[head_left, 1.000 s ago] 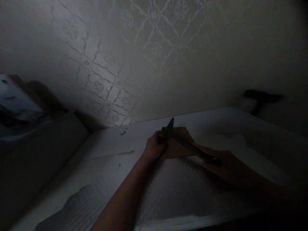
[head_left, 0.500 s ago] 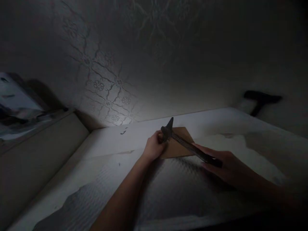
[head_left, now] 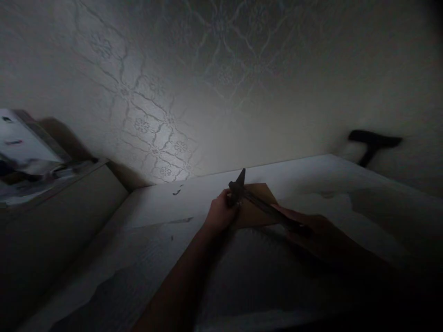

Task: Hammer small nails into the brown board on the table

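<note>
Hammering, seemingly, on a board (head_left: 256, 218).
Right hand (head_left: 313, 227) grips the hammer (head_left: 263, 206); left hand (head_left: 220, 213) crowds it (grip hidden, can't tell); any next tap calls for care.

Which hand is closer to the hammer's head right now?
Left. The left hand is right beside the hammer's head, at the brown board's left edge; the right hand grips the handle farther away.
</note>
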Demonstrator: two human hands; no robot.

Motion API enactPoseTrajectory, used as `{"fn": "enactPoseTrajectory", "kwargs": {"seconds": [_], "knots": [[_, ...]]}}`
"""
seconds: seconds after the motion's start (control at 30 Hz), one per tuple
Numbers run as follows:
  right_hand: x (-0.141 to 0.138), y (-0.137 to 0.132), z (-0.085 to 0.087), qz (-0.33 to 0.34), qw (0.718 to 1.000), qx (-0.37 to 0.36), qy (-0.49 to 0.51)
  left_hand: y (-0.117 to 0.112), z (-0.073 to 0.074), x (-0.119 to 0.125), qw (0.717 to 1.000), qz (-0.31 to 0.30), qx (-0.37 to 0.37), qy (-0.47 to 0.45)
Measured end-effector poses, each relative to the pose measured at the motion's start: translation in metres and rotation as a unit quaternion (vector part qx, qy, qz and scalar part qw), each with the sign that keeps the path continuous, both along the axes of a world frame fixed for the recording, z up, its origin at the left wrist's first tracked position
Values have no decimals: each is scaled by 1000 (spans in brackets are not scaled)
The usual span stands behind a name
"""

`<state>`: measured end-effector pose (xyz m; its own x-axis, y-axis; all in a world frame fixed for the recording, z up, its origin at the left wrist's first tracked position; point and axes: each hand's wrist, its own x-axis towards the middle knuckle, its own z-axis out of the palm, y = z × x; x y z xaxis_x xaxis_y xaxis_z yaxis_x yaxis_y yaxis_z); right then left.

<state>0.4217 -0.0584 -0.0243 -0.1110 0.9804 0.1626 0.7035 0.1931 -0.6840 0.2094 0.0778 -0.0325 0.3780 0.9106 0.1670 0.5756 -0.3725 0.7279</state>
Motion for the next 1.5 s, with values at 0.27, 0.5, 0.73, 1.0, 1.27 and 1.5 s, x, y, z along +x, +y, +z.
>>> {"fn": "enactPoseTrajectory", "kwargs": {"seconds": [0.27, 0.5, 0.73, 1.0, 1.27, 1.5], "knots": [[-2, -1, 2, 6, 1000, 2, -2, 0, -1, 1, 1000, -2, 4, 8], [-3, -2, 2, 5, 1000, 10, 4, 0, -1, 1, 1000, -3, 2, 1], [0, -2, -1, -11, 1000, 21, -1, -2, 1, 0, 1000, 2, 2, 0], [4, -5, -3, -25, 1000, 2, 8, 0, -2, 0, 1000, -2, 8, -1], [6, -7, -5, -10, 1000, 5, 16, 3, -5, -2, 1000, -15, -5, -17], [5, -6, -4, -28, 999, -16, 9, -1, 1, 0, 1000, 1, 1, 0]]}}
